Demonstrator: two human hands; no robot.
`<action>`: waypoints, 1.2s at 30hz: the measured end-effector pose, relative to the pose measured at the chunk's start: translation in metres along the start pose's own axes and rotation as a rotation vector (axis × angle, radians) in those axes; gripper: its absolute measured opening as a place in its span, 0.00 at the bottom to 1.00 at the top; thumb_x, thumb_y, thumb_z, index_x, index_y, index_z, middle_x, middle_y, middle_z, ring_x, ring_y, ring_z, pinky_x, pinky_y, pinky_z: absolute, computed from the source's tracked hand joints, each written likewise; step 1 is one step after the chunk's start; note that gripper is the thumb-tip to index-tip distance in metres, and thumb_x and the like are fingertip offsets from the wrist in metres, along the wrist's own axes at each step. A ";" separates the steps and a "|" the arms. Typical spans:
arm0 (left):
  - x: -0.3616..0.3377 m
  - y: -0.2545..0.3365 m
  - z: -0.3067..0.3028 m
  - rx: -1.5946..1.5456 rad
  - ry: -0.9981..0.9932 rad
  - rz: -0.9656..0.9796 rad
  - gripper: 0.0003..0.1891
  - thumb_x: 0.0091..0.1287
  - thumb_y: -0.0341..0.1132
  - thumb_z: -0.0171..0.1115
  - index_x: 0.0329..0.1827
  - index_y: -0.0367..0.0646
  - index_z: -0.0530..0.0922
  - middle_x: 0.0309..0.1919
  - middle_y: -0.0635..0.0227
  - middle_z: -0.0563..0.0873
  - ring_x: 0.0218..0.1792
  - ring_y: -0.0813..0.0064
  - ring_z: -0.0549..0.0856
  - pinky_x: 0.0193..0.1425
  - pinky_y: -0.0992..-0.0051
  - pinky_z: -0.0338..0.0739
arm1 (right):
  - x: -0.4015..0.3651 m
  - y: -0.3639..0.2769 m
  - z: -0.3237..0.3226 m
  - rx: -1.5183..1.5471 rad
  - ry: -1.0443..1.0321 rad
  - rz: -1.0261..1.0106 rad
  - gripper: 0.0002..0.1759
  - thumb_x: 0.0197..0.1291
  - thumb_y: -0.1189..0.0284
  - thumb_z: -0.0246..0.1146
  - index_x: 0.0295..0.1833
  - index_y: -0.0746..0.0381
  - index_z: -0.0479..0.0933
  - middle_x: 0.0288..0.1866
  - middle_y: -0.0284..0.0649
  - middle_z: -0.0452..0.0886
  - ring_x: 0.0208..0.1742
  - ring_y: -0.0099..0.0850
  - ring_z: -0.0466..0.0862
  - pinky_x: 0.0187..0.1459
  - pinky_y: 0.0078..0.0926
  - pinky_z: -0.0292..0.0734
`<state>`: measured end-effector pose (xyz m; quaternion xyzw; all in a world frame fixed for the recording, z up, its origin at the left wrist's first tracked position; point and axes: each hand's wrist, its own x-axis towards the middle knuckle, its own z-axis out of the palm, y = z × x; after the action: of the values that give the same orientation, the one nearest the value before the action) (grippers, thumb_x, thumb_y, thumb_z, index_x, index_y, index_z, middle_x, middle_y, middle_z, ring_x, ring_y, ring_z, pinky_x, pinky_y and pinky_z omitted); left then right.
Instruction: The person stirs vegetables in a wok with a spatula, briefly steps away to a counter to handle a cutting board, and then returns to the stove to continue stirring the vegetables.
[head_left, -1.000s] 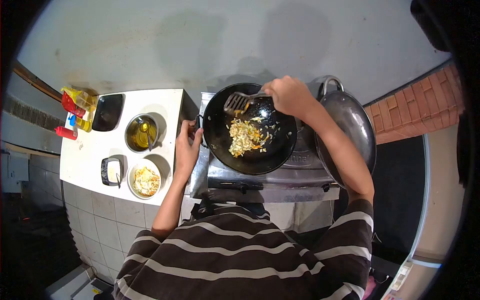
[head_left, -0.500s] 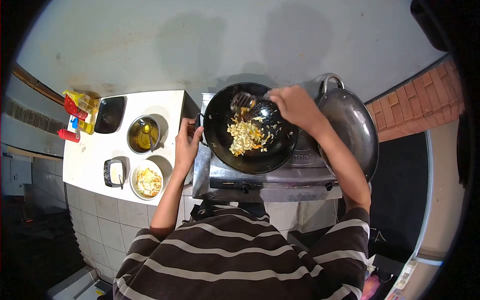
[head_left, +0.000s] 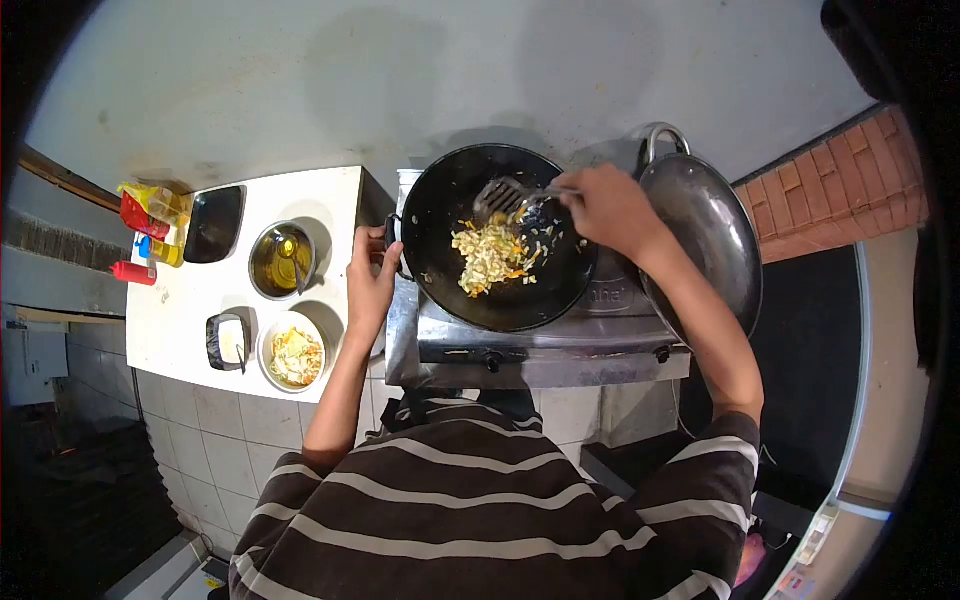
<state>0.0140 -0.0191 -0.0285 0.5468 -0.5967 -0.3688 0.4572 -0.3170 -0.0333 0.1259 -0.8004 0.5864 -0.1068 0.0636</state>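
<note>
A black wok (head_left: 500, 312) stands on the left part of the steel stove (head_left: 570, 372). Chopped pale and orange food (head_left: 490, 258) lies in a heap in its middle. My left hand (head_left: 372, 275) is closed on the wok's left handle (head_left: 396, 240). In my right hand (head_left: 612, 212) is the handle of a slotted metal spatula (head_left: 502, 197), whose head is inside the wok, just above the heap. Loose bits of food are scattered to the right of the heap.
A second, larger wok (head_left: 705, 240) rests on the stove's right side. On the white counter (head_left: 180, 330) at left are a metal pot (head_left: 268, 270), a food bowl (head_left: 312, 335), a small black container (head_left: 213, 345), a black tray (head_left: 215, 225), and bottles (head_left: 165, 251).
The spatula head has moved slightly right within the wok, and my right hand has shifted right with it. My left hand stays on the handle. The whole view has shifted a little.
</note>
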 end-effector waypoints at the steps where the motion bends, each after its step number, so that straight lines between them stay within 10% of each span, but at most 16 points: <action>1: -0.001 0.000 0.001 -0.016 0.002 0.006 0.16 0.74 0.34 0.67 0.57 0.37 0.74 0.34 0.59 0.86 0.35 0.70 0.85 0.43 0.69 0.79 | -0.001 -0.003 -0.009 -0.060 -0.016 0.125 0.13 0.61 0.72 0.65 0.49 0.61 0.89 0.39 0.55 0.88 0.42 0.57 0.88 0.50 0.51 0.84; 17: -0.016 0.009 0.005 -0.003 0.031 -0.035 0.14 0.75 0.34 0.67 0.54 0.38 0.74 0.36 0.63 0.86 0.36 0.78 0.82 0.42 0.74 0.76 | -0.015 -0.003 -0.012 -0.185 0.033 0.272 0.09 0.65 0.73 0.60 0.40 0.67 0.84 0.40 0.62 0.86 0.45 0.61 0.87 0.50 0.55 0.84; 36: -0.022 0.010 0.007 -0.043 0.066 -0.076 0.14 0.74 0.34 0.68 0.56 0.38 0.77 0.33 0.68 0.84 0.35 0.80 0.81 0.41 0.76 0.76 | -0.131 -0.042 0.058 0.083 -0.089 0.480 0.26 0.71 0.75 0.56 0.73 0.69 0.67 0.34 0.66 0.84 0.37 0.67 0.85 0.44 0.63 0.80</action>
<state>0.0045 0.0034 -0.0246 0.5710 -0.5518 -0.3804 0.4741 -0.3017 0.1029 0.0671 -0.6389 0.7513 -0.0776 0.1458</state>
